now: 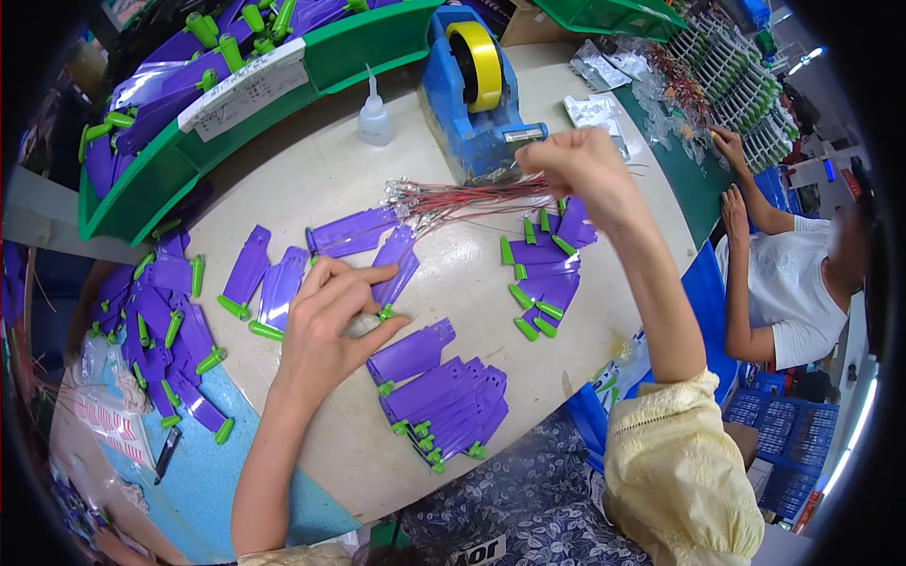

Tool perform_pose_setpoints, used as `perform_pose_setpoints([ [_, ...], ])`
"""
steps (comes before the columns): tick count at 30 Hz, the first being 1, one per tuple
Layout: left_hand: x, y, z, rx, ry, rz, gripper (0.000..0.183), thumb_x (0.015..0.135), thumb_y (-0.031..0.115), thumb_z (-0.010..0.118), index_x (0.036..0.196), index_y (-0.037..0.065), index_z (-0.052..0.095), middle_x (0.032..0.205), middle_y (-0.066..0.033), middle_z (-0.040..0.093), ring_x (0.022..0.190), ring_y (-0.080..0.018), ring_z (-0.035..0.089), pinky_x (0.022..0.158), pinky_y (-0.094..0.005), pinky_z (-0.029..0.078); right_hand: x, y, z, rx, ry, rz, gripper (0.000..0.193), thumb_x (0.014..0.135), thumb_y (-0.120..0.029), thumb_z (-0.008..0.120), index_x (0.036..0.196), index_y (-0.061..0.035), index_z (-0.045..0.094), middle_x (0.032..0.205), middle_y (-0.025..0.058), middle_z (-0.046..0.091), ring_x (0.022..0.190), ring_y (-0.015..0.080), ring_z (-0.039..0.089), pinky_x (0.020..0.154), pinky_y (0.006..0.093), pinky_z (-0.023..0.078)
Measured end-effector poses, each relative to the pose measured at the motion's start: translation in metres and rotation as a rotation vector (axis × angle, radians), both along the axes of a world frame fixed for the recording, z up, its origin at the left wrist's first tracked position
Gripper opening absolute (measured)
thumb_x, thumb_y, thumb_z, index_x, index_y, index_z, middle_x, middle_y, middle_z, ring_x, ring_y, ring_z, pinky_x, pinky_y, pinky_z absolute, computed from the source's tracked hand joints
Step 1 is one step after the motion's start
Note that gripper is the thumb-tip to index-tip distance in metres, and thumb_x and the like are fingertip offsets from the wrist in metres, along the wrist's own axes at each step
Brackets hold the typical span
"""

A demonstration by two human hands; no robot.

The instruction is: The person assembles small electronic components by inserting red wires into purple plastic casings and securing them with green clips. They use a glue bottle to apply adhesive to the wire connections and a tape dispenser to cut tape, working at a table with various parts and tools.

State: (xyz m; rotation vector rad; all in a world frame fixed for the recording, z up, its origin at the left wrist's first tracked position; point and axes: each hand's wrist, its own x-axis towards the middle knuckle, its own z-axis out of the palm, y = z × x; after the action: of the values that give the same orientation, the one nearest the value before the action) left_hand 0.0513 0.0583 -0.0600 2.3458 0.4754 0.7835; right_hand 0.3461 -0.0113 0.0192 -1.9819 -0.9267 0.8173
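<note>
My left hand (326,321) hovers low over the table, thumb and index finger apart, around a purple plastic piece with a green end (396,257). The index fingertip appears to touch that piece. My right hand (590,174) is raised at the cutter of a blue tape dispenser (472,132) with a yellow roll (486,66). Its fingers are pinched; what they hold is too small to make out. Beneath it lies a bundle of thin red wires (472,196). More purple pieces lie to the left, in a fanned stack (448,406) in front, and in a group (543,269) at right.
A green bin (368,47) of purple pieces stands at the far left. Near it is a white squeeze bottle (375,118). A loose heap of purple pieces (156,311) covers the left side. At right, another person (793,274) works beside wires and a stack of parts.
</note>
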Motion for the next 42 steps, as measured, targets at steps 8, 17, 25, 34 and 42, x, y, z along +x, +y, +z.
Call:
perform_pose_setpoints([
  [8, -0.002, -0.004, -0.004, -0.153, 0.024, 0.038, 0.078, 0.068, 0.007, 0.09, 0.136, 0.002, 0.052, 0.119, -0.0127, 0.071, 0.113, -0.027, 0.066, 0.093, -0.0362, 0.057, -0.094, -0.037, -0.026, 0.152, 0.258, 0.497, 0.016, 0.093, -0.01, 0.072, 0.106, -0.004, 0.079, 0.08, 0.0007, 0.065, 0.069, 0.0059, 0.053, 0.057, 0.0243, 0.039],
  [17, -0.009, -0.026, -0.017, 0.074, -0.083, 0.207, 0.033, 0.07, 0.012, 0.087, 0.097, 0.002, 0.071, 0.105, -0.011, 0.065, 0.092, -0.0275, 0.064, 0.073, -0.0368, 0.055, -0.107, -0.021, -0.059, 0.19, -0.114, 0.595, 0.019, 0.088, -0.006, 0.07, 0.105, -0.0009, 0.077, 0.083, 0.0135, 0.069, 0.062, 0.0207, 0.064, 0.057, 0.0356, 0.049],
  [25, -0.007, -0.025, -0.013, 0.101, 0.004, 0.188, 0.033, 0.068, 0.009, 0.087, 0.099, 0.003, 0.075, 0.103, -0.0126, 0.064, 0.091, -0.0278, 0.063, 0.075, -0.036, 0.055, -0.083, -0.004, -0.064, 0.337, -0.476, 0.407, 0.01, 0.085, -0.004, 0.07, 0.09, 0.0045, 0.07, 0.084, 0.0173, 0.067, 0.065, 0.0322, 0.066, 0.061, 0.04, 0.051],
  [34, 0.005, -0.017, -0.002, 0.082, 0.112, 0.141, 0.045, 0.071, 0.008, 0.081, 0.116, 0.005, 0.074, 0.096, -0.0096, 0.052, 0.085, -0.0246, 0.054, 0.072, -0.0348, 0.049, -0.069, 0.007, -0.053, 0.424, -0.522, 0.376, 0.007, 0.086, -0.001, 0.072, 0.091, 0.0036, 0.07, 0.08, 0.0124, 0.068, 0.065, 0.0207, 0.067, 0.059, 0.0321, 0.052],
  [42, -0.003, -0.022, -0.014, 0.083, 0.018, 0.174, 0.039, 0.068, 0.007, 0.084, 0.106, 0.004, 0.074, 0.1, -0.011, 0.058, 0.088, -0.0248, 0.059, 0.074, -0.0355, 0.051, -0.077, -0.002, -0.06, 0.331, -0.737, 0.57, 0.006, 0.08, -0.003, 0.068, 0.084, 0.0021, 0.067, 0.08, 0.0147, 0.06, 0.075, 0.0364, 0.064, 0.068, 0.0458, 0.053],
])
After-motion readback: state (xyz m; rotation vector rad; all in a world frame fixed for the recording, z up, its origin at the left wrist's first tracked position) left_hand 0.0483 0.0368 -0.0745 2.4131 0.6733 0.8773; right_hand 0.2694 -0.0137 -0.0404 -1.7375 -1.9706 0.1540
